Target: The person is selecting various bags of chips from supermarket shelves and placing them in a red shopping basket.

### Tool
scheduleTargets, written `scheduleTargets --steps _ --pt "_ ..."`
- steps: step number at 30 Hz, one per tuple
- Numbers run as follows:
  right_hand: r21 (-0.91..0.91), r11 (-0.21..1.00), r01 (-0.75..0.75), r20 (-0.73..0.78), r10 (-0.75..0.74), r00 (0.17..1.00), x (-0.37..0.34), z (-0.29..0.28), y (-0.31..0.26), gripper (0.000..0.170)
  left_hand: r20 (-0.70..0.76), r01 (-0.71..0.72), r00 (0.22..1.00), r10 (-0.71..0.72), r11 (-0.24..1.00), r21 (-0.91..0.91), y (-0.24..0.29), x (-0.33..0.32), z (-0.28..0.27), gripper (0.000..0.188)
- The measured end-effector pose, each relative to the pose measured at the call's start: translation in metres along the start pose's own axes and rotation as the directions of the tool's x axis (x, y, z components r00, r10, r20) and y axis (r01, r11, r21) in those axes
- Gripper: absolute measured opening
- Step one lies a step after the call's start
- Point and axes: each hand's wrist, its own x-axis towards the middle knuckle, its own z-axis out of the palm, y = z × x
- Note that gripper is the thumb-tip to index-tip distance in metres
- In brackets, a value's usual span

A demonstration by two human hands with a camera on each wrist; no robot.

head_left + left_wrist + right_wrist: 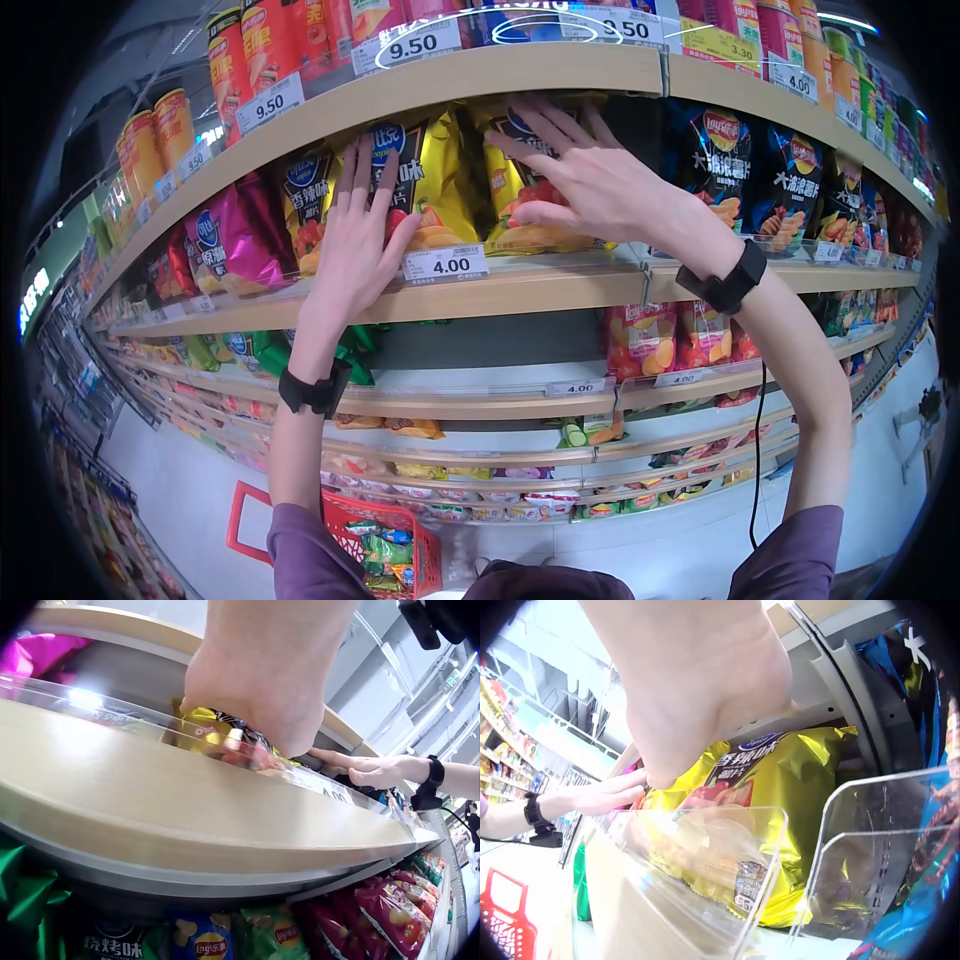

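Observation:
Two yellow chip bags stand side by side on the upper shelf in the head view. Against the left chip bag point(440, 180) lies my left hand point(362, 235), its fingers extended upward over the front. My right hand point(590, 185) reaches over the right chip bag point(508, 190), fingers straight and spread near its top, thumb out to the side. In the right wrist view, the yellow bag point(802, 780) leans behind a clear shelf lip, with the palm above it. A 4.00 price tag point(445, 264) sits just right of my left hand.
Clear plastic dividers point(877, 802) edge the right bag's slot. Black chip bags point(715, 165) stand to the right, a magenta bag point(240, 240) to the left. Overhead runs a shelf edge point(560, 70) with canisters. A red basket point(425, 550) holding snacks is on the floor.

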Motion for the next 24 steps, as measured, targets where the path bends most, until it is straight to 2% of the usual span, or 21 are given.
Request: scheduleTargets --steps 2,5,9,17,19,20,21,24 --pt "-0.022 0.998 -0.051 0.028 0.051 0.998 -0.006 -0.003 -0.001 0.068 0.013 0.008 1.000 -0.009 1.000 0.008 0.008 -0.008 -0.007 0.070" --pt "0.031 0.993 -0.117 0.212 0.108 0.971 -0.013 0.004 -0.008 0.066 0.043 -0.011 0.999 0.012 1.000 -0.023 0.017 -0.015 -0.006 0.068" --pt "0.052 0.997 -0.063 0.021 0.062 0.998 -0.016 0.027 -0.011 0.070 0.056 -0.003 0.998 0.006 0.998 -0.058 0.023 -0.014 0.001 0.069" --pt "0.023 0.997 -0.080 0.029 0.079 0.996 -0.015 0.026 -0.011 0.072 0.081 -0.007 0.997 0.012 0.998 -0.062 0.019 -0.018 -0.003 0.067" --pt "0.080 0.989 -0.124 -0.005 0.124 0.992 -0.011 0.026 -0.011 0.074 0.021 -0.025 0.999 0.025 1.000 0.002 0.019 -0.014 -0.007 0.065" --pt "0.071 0.990 -0.120 -0.025 0.122 0.992 -0.006 0.024 -0.010 0.075 -0.010 -0.034 0.999 0.034 0.999 0.034 0.018 -0.010 -0.010 0.064" --pt "0.063 0.991 -0.118 -0.044 0.121 0.992 0.000 0.022 -0.007 0.076 -0.039 -0.063 0.997 0.062 0.998 -0.009 0.016 -0.001 -0.012 0.066" --pt "-0.019 0.995 -0.097 -0.067 0.096 0.993 0.015 0.024 0.003 0.081 -0.075 -0.055 0.995 0.061 0.995 0.078 0.001 0.021 -0.005 0.071"
